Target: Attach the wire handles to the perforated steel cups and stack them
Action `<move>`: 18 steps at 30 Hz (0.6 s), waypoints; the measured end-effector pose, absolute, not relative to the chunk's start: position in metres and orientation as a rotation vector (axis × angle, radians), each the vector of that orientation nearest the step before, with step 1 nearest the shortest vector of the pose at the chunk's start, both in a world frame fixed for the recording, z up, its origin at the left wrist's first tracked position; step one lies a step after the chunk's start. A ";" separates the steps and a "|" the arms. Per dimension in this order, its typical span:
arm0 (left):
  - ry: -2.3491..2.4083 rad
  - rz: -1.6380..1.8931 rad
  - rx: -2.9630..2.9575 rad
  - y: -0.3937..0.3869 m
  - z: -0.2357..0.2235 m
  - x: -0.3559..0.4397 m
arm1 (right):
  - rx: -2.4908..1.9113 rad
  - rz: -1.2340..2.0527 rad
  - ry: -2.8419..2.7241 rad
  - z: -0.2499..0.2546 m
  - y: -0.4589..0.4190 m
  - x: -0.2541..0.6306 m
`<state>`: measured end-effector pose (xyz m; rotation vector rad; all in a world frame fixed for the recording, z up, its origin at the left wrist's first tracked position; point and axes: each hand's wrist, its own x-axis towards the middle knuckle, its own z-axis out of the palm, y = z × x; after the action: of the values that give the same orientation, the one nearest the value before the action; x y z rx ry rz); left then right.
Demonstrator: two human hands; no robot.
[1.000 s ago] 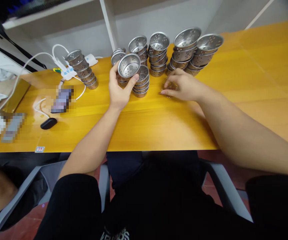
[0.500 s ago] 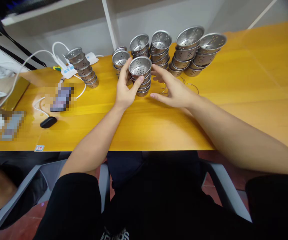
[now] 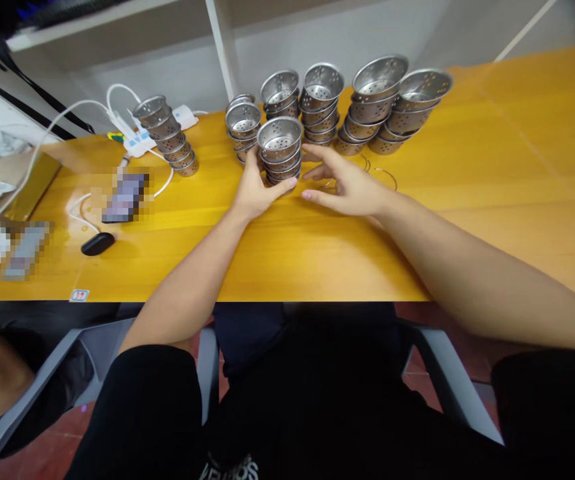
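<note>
The person's left hand (image 3: 253, 192) curls around a stack of perforated metal cups (image 3: 282, 150), the right hand (image 3: 343, 181) loosely spread just beside it.

ok so the top is a black tee (image 3: 347, 407), short sleeves, both the left sleeve (image 3: 137, 407) and right sleeve (image 3: 552, 393) plain black too. There's some chunky whitish lettering (image 3: 237, 470) on the front, but the bottom edge chops it so I can't read it all. Below that, dark navy cloth (image 3: 247, 333) on the lap, trousers or shorts, can't tell. Forearms and hands are bare
</note>
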<state>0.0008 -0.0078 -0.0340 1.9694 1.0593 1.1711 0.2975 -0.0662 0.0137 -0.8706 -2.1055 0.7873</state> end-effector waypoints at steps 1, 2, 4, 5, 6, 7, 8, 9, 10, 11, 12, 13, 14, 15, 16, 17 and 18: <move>1.058 1.154 1.942 -0.009 -0.033 -0.001 | -0.860 0.804 -2.105 0.014 -0.067 0.297; 1.060 1.144 1.918 -0.011 -0.031 -0.003 | -0.848 0.821 -2.106 0.015 -0.069 0.297; 1.067 1.123 1.891 -0.017 -0.020 -0.010 | -0.830 0.840 -2.108 0.016 -0.071 0.296; 1.068 1.098 1.887 -0.020 -0.012 -0.015 | -0.826 0.838 -2.109 0.015 -0.072 0.296; 1.065 1.052 1.885 -0.024 -0.002 -0.020 | -0.827 0.830 -2.111 0.014 -0.073 0.297; 1.056 0.985 1.877 -0.028 0.009 -0.027 | -0.834 0.819 -2.111 0.013 -0.072 0.299; 1.047 0.916 1.856 -0.032 0.020 -0.034 | -0.846 0.811 -2.111 0.012 -0.072 0.301; 1.048 0.846 1.834 -0.035 0.030 -0.042 | -0.862 0.808 -2.110 0.011 -0.071 0.303; 1.059 0.789 1.818 -0.038 0.040 -0.050 | -0.880 0.808 -2.110 0.009 -0.069 0.306; 1.083 0.759 1.804 -0.040 0.049 -0.057 | -0.898 0.811 -2.109 0.008 -0.068 0.309; 1.111 0.746 1.787 -0.042 0.056 -0.065 | -0.912 0.816 -2.105 0.008 -0.066 0.312; 1.143 0.740 1.765 -0.043 0.062 -0.072 | -0.923 0.823 -2.101 0.008 -0.065 0.315; 1.183 0.739 1.745 -0.044 0.067 -0.079 | -0.928 0.830 -2.095 0.008 -0.064 0.317; 1.227 0.740 1.731 -0.043 0.070 -0.086 | -0.931 0.839 -2.087 0.008 -0.063 0.318; 1.281 0.743 1.724 -0.043 0.073 -0.092 | -0.929 0.846 -2.083 0.008 -0.062 0.319; 1.343 0.750 1.726 -0.042 0.074 -0.098 | -0.925 0.853 -2.081 0.009 -0.062 0.319; 1.405 0.768 1.733 -0.041 0.075 -0.104 | -0.921 0.857 -2.083 0.009 -0.062 0.319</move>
<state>-0.1036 -0.0407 0.0753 1.7325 1.4049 0.7678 0.3193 -0.0620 0.0094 -0.9210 -2.0834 0.8573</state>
